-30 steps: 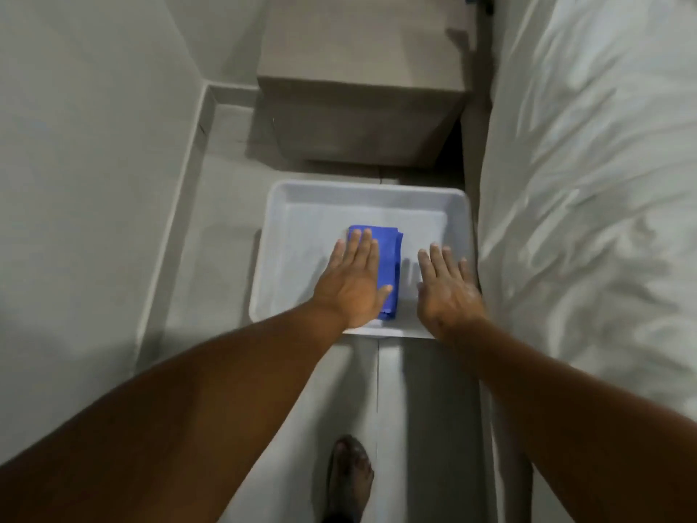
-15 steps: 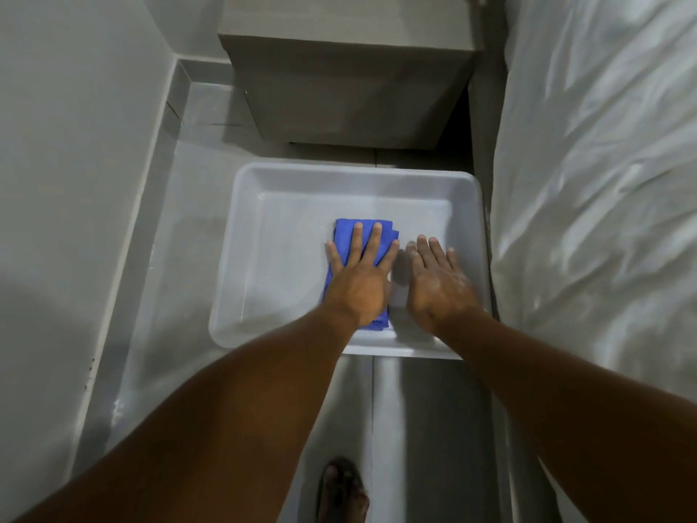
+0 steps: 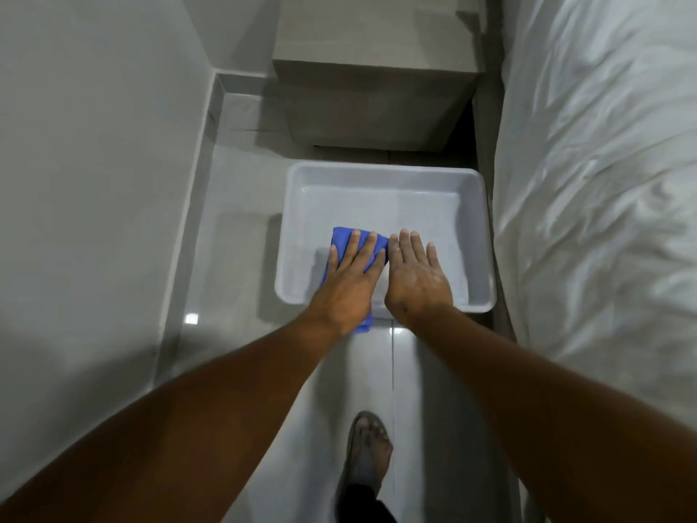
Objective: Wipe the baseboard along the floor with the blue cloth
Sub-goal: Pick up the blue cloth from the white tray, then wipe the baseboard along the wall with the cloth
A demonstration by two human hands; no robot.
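Note:
The blue cloth [image 3: 345,239] is folded and lies under my left hand [image 3: 352,285], whose fingers are spread over it and grip it. The cloth hangs over the front left rim of the white plastic tray [image 3: 377,168], which sits on the tiled floor. My right hand [image 3: 416,275] is flat and holds nothing, right beside the left hand, above the tray's front part. The grey baseboard [image 3: 195,228] runs along the foot of the left wall, to the left of both hands and apart from them.
A grey bedside cabinet [image 3: 377,88] stands just behind the tray. A bed with white sheets [image 3: 603,183] fills the right side. My foot [image 3: 367,447] is on the glossy floor tiles below my arms. The floor strip between wall and bed is narrow.
My left hand has drawn the cloth from the tray's middle to its front left rim, where it now overhangs. My right hand has closed in beside the left. The camera has pulled back.

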